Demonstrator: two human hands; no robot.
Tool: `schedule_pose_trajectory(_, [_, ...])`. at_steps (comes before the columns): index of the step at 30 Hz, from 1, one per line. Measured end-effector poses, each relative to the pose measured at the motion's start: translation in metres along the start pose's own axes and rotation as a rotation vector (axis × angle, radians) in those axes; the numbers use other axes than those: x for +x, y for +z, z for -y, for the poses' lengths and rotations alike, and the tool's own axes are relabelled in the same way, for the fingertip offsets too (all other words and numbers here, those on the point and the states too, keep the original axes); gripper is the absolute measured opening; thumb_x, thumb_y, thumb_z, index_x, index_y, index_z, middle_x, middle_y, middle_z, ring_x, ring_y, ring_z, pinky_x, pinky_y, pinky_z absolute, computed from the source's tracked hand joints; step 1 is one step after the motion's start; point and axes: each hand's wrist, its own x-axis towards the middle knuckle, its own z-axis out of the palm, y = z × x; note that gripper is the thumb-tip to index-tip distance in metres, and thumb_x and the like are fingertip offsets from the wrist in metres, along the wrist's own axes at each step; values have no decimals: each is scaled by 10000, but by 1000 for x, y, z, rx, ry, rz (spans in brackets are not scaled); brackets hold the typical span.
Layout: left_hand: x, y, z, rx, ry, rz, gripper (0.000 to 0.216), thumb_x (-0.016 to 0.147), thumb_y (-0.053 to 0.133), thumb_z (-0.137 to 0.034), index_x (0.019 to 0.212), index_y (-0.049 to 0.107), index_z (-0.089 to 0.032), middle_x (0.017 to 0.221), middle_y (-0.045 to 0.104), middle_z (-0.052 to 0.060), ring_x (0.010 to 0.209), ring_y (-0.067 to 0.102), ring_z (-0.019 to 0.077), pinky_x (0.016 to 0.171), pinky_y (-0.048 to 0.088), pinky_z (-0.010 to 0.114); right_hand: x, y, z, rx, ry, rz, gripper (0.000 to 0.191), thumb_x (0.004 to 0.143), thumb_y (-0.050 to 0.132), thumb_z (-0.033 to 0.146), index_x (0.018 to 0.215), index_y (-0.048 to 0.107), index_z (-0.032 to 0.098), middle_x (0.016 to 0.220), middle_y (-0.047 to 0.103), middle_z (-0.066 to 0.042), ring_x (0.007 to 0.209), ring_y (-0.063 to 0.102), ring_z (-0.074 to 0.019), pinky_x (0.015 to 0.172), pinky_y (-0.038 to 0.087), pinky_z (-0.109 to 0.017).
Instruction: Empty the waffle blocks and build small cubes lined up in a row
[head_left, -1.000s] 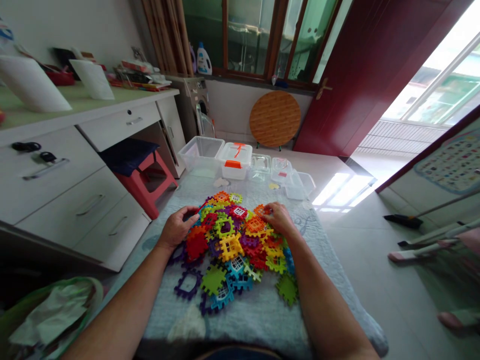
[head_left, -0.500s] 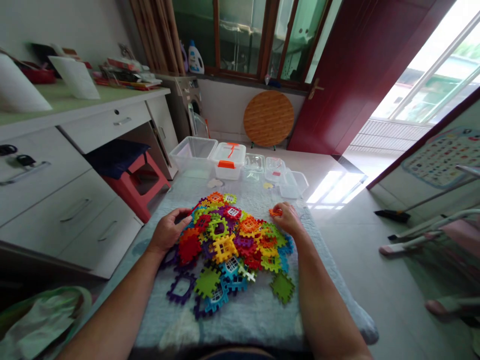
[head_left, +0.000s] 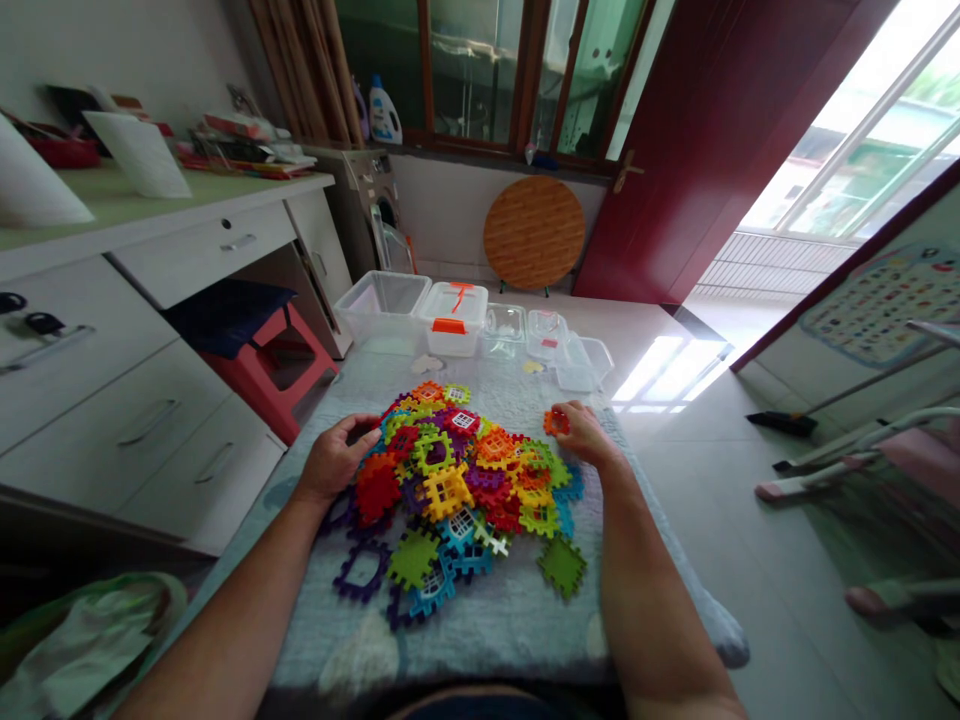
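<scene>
A heap of colorful square interlocking building tiles (head_left: pixel 448 492) with notched edges lies on the cloth-covered table, some with window grids in them. My right hand (head_left: pixel 585 432), to the right of the heap, pinches an orange tile (head_left: pixel 556 423) by its edge, near the cloth. At the heap's left side my left hand (head_left: pixel 341 457) rests with thumb and fingers apart, against the outer tiles. Its fingertips are partly lost among the tiles. A purple frame tile (head_left: pixel 362 571) and a green tile (head_left: pixel 562 567) lie at the near edges of the heap.
Along the table's far edge stand an open clear bin (head_left: pixel 384 297), a lidded box with orange latches (head_left: pixel 456 318) and small clear containers (head_left: pixel 547 335). A red stool (head_left: pixel 281 355) is at the left, beside a white desk (head_left: pixel 202 240).
My right hand has turned and shifted slightly, and more of the orange tile now shows at its fingertips. My left hand stays by the heap. The view has shifted a little.
</scene>
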Motion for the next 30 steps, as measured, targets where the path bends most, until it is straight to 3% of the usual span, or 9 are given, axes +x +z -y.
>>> schedule_pose_trajectory(5, [1, 0, 0, 2, -1, 2, 458, 745, 606, -522, 1028, 665, -166, 1023, 716, 81, 974, 643, 252, 963, 465, 377, -3, -7, 7, -1, 94, -58, 433, 703, 543, 85, 1107, 641, 208, 1149, 567, -98, 1061, 500, -255, 945, 357, -376])
schedule_pose_trajectory(8, [1, 0, 0, 19, 3, -8, 442, 746, 605, -513, 1012, 671, -166, 1017, 717, 74, 956, 648, 248, 945, 473, 365, -5, -12, 33, 109, -79, -79, 399, 744, 591, 171, 1139, 625, 208, 1145, 572, -80, 1077, 499, -239, 977, 361, -372])
schedule_pose_trajectory(11, [0, 0, -2, 38, 20, -18, 414, 753, 598, -506, 987, 677, -173, 994, 720, 64, 942, 651, 243, 923, 480, 349, -9, -9, 67, 159, -262, 42, 388, 765, 676, 376, 1114, 638, 214, 1076, 609, -67, 1029, 509, -238, 943, 385, -371])
schedule_pose_trajectory(16, [-1, 0, -2, 34, 16, -14, 411, 760, 600, -502, 991, 670, -169, 993, 718, 64, 938, 654, 238, 922, 478, 343, -11, 6, 98, 36, -320, 137, 469, 738, 719, 455, 1118, 645, 189, 1014, 617, -92, 964, 519, -245, 911, 387, -391])
schedule_pose_trajectory(18, [0, 0, -2, 21, 8, -8, 419, 757, 602, -509, 992, 667, -169, 997, 718, 66, 945, 653, 241, 931, 476, 350, -10, 9, 97, 40, -312, 128, 421, 734, 729, 412, 1085, 655, 192, 980, 620, -81, 944, 523, -235, 896, 390, -372])
schedule_pose_trajectory(23, [0, 1, -1, -1, 12, -2, 416, 758, 604, -506, 998, 665, -170, 1012, 715, 69, 965, 648, 242, 949, 468, 355, -6, 5, 82, 225, -318, 79, 86, 819, 606, 242, 835, 674, 191, 913, 615, -48, 858, 542, -177, 816, 404, -300])
schedule_pose_trajectory(25, [0, 1, -1, 5, 16, -11, 408, 759, 603, -503, 994, 666, -174, 1005, 715, 66, 961, 649, 241, 944, 469, 353, -3, 5, 74, 373, -245, 36, 112, 840, 561, 261, 838, 648, 189, 789, 587, -9, 730, 528, -142, 712, 411, -265])
schedule_pose_trajectory(28, [-1, 0, -3, 12, 9, -18, 409, 747, 603, -503, 984, 672, -177, 994, 719, 65, 951, 652, 246, 938, 473, 360, 1, 9, 58, 546, -38, -94, 303, 825, 555, 313, 1102, 567, 192, 602, 465, 75, 549, 438, -116, 566, 368, -236])
schedule_pose_trajectory(30, [-1, 0, -6, 11, 3, -17, 414, 740, 601, -507, 978, 674, -176, 990, 721, 68, 946, 652, 251, 940, 474, 368, 4, 13, 48, 555, 42, -159, 424, 812, 554, 324, 1205, 497, 177, 578, 438, 93, 522, 420, -116, 555, 363, -238])
